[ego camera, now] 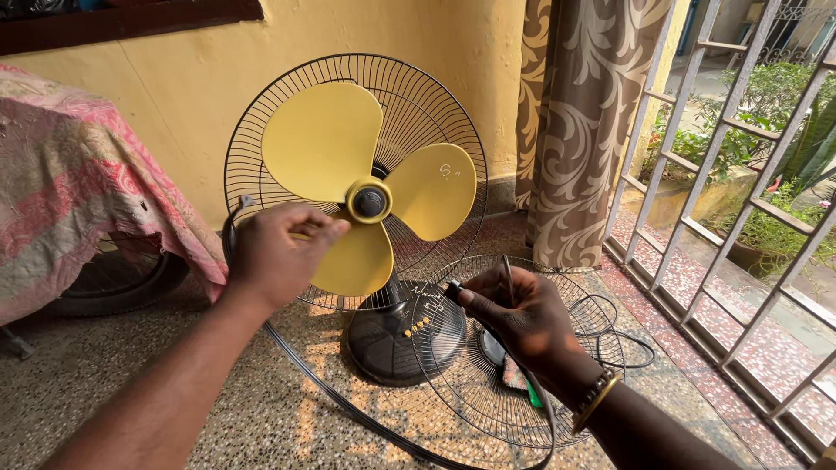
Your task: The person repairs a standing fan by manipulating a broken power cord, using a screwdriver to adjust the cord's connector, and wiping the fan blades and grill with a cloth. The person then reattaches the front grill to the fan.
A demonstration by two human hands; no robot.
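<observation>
Our left fingers (306, 228) curl around the lower yellow blade (355, 258), pinching its edge just left of the black hub cap (369, 202), while the left hand (277, 252) sits in front of the rear grille (261, 130). Our right fingers (484, 300) are pressed together around a thin black band (508, 277), which rises past the knuckles and trails down and back along the floor in a long loop (348, 409). The right hand (522, 318) hovers lower and nearer to us, to the right of the fan's stem and above the loose front grille (453, 383) lying flat on the floor.

The fan blade assembly (370, 183) stands upright, facing us, up and to the left of the right hand; our left hand is clearly the nearer one, already touching it. Its round black base (383, 348) rests on the speckled floor (131, 383). Further out, a patterned curtain (566, 130) hangs on the right beside a barred gate (740, 191), and a pink cloth (78, 183) drapes on the far left.
</observation>
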